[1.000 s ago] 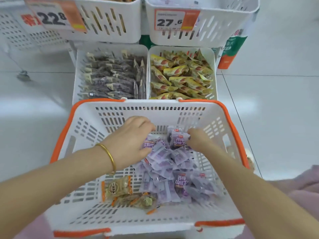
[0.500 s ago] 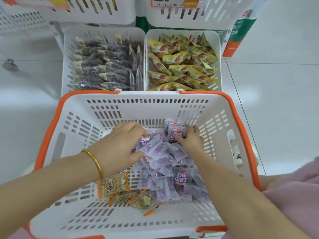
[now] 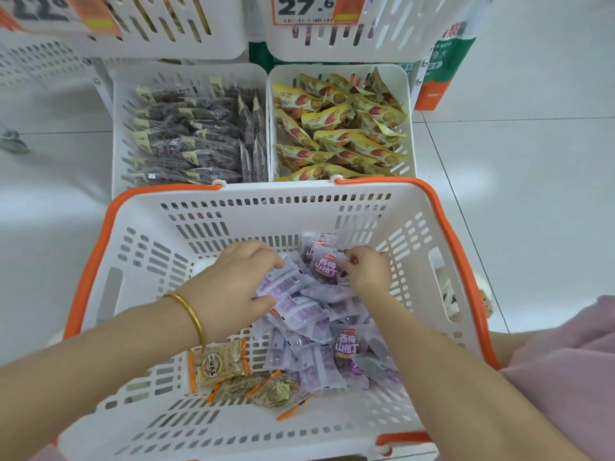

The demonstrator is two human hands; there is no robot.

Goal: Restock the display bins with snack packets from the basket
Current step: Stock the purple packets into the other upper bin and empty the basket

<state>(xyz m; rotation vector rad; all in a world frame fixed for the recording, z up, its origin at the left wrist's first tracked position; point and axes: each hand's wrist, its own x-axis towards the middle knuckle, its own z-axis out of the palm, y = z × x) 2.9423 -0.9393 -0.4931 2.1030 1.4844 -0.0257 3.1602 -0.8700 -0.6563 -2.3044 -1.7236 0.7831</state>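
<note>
A white basket (image 3: pixel 139 261) with orange rim sits in front of me, holding a heap of purple snack packets (image 3: pixel 312 347) and a few orange-edged tan packets (image 3: pixel 221 362). My left hand (image 3: pixel 229 287), with a gold bangle on the wrist, curls its fingers round purple packets at the heap's left side. My right hand (image 3: pixel 367 272) pinches a purple packet at the heap's far end. Beyond the basket stand two white display bins: the left bin (image 3: pixel 121 128) has dark clear-wrapped packets, the right bin (image 3: pixel 407 104) has yellow packets.
Two more white bins with price tags (image 3: pixel 306 10) hang above the display bins. A green and orange carton (image 3: pixel 442 71) stands at the right. White tiled floor lies on both sides. Pink clothing (image 3: pixel 565 361) shows at lower right.
Both hands stayed in the purple heap, gathering packets closer together. The view has tilted back up slightly, showing the upper price tags again.
</note>
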